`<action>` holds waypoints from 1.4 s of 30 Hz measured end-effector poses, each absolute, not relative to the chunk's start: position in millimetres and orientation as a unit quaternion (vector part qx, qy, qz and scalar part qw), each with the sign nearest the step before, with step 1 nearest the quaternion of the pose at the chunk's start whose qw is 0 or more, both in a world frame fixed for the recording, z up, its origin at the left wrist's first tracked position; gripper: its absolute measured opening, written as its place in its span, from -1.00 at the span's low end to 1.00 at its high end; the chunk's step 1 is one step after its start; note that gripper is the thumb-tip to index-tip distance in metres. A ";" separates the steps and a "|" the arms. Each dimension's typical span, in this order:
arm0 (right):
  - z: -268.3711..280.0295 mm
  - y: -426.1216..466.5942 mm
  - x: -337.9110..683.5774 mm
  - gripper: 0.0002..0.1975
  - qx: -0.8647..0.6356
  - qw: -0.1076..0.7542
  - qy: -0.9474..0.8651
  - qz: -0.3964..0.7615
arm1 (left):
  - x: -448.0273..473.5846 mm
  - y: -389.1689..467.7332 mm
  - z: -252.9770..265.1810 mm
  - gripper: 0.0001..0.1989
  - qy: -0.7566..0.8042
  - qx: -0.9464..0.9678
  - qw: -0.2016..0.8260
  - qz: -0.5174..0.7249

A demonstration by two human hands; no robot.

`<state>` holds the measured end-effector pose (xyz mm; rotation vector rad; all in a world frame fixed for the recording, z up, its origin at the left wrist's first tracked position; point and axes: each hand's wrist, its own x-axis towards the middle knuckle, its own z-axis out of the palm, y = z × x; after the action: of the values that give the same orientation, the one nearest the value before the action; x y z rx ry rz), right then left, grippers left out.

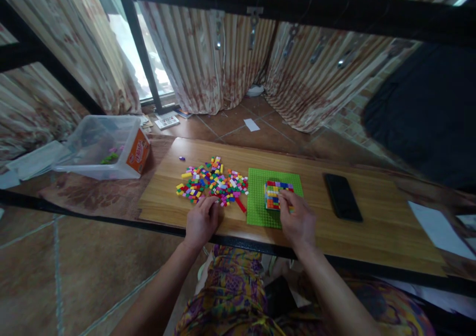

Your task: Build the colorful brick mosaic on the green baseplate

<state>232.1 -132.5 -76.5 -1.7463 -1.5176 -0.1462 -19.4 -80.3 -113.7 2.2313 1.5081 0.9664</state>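
On the green baseplate (256, 212) sits a low block built of rows of coloured toy bricks (273, 196). My right hand (300, 222) reaches over the block's right side, thumb and fingertips pinched together on its top. Whether a loose brick is between those fingers, I cannot tell. A loose pile of small toy bricks (211, 179) in many colours spreads to the left of the baseplate. At its near edge is my left hand (203, 222), fingers closed in a pinch; what they hold, if anything, is too small to make out. A long red brick (241, 205) lies between pile and baseplate.
A black phone (342, 197) lies on the wooden board (386, 227) at the right. One purple piece (182, 158) lies apart at the back left. Beyond the board's left end stands a clear plastic bin (100, 167) with a few pieces inside. White paper (441, 229) lies far right.
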 end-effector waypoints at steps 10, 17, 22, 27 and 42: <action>-76.8 -131.3 167.3 -0.81 -0.627 0.367 -0.684 0.071 | -19.0 -80.8 -114.4 -0.84 0.518 0.770 0.155 0.340; -94.3 -108.0 143.0 -0.81 -0.611 0.299 -0.727 0.095 | -18.0 -82.5 -110.0 -0.85 0.518 0.770 0.152 0.342; -100.0 -100.7 141.2 -0.83 -0.602 0.280 -0.743 0.088 | -17.8 -82.9 -109.7 -0.85 0.517 0.769 0.150 0.345; -100.6 -101.8 138.8 -0.81 -0.604 0.275 -0.744 0.074 | -18.8 -81.4 -112.1 -0.85 0.517 0.772 0.144 0.340; -61.3 -131.8 240.1 -0.80 -0.681 0.383 -0.623 0.014 | -18.9 -79.8 -112.7 -0.84 0.517 0.772 0.147 0.339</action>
<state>240.1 -131.8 -61.3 -1.7373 -1.5895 0.0354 -18.9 -79.8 -112.7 2.2224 1.4873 0.9755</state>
